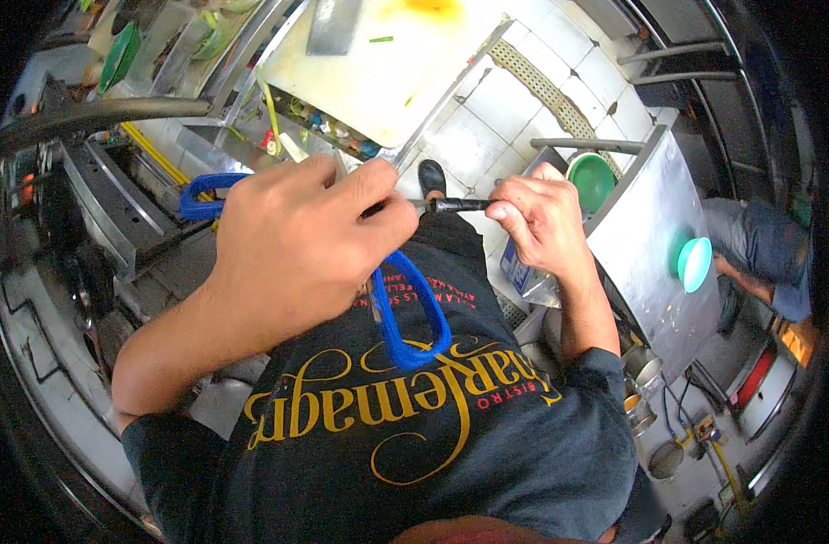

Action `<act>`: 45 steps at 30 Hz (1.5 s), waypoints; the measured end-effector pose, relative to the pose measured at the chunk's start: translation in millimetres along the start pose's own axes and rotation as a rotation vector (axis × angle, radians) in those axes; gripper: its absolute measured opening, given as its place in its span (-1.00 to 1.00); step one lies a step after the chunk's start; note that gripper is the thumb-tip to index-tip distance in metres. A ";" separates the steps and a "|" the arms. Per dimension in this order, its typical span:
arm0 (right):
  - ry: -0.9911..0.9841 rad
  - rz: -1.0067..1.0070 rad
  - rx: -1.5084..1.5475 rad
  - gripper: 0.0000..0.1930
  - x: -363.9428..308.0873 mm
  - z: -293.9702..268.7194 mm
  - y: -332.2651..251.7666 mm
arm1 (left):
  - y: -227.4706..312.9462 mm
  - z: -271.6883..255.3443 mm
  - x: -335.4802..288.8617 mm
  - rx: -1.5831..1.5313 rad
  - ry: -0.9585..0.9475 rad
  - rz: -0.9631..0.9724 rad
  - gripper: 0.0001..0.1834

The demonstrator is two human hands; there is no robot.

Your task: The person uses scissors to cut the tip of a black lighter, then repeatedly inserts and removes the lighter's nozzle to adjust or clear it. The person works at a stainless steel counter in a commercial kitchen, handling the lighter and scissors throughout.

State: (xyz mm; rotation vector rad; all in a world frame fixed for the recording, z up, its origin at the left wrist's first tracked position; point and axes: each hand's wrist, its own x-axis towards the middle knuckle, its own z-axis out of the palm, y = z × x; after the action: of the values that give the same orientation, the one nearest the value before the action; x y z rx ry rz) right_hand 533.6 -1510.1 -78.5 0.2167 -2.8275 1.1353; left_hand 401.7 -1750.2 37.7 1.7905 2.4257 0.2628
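I note the left hand (319, 231) wrapped around blue-handled scissors (416, 355), the right hand (543, 218) pinching a black rod (460, 205); a slack grip could cause a cut.

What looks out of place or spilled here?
The left hand grips the blue-handled scissors around their middle, splayed open: an unusual hold. A green scrap and orange patch leave the white board looking uncleaned.

Glossy plastic scissors handles (414, 354), matt cloth shirt (514, 453), smooth metal counter (645, 249), shiny floor tiles (476, 131).
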 end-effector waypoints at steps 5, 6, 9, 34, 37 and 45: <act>-0.005 -0.061 -0.024 -0.71 27.0 18.3 -2.8 | -15.2 7.3 -25.7 -0.134 0.017 -0.161 -0.77; 0.011 -0.085 -0.051 -0.70 32.5 21.1 -5.7 | -17.0 4.7 -30.0 -0.220 -0.004 -0.234 -0.77; 0.034 -0.094 -0.168 -0.78 45.1 24.8 -22.6 | -24.8 4.3 -45.9 -0.407 0.013 -0.364 -0.75; -0.163 -0.033 0.583 -0.43 58.8 39.4 -15.0 | -20.6 -16.3 -62.9 -0.443 0.291 -0.295 -0.76; -0.190 -0.049 0.587 -0.42 56.7 36.9 -11.5 | -21.0 -18.1 -59.9 -0.457 0.251 -0.279 -0.78; -0.286 -0.104 0.629 -0.59 55.5 26.2 -3.7 | -15.6 -26.7 -48.8 -0.641 0.174 -0.294 -0.83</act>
State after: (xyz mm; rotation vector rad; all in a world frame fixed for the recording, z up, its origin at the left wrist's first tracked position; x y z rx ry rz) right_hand 478.8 -1536.4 -87.5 0.5988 -2.5272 2.0763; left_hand 396.3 -1803.2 60.0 1.1612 2.2869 1.0543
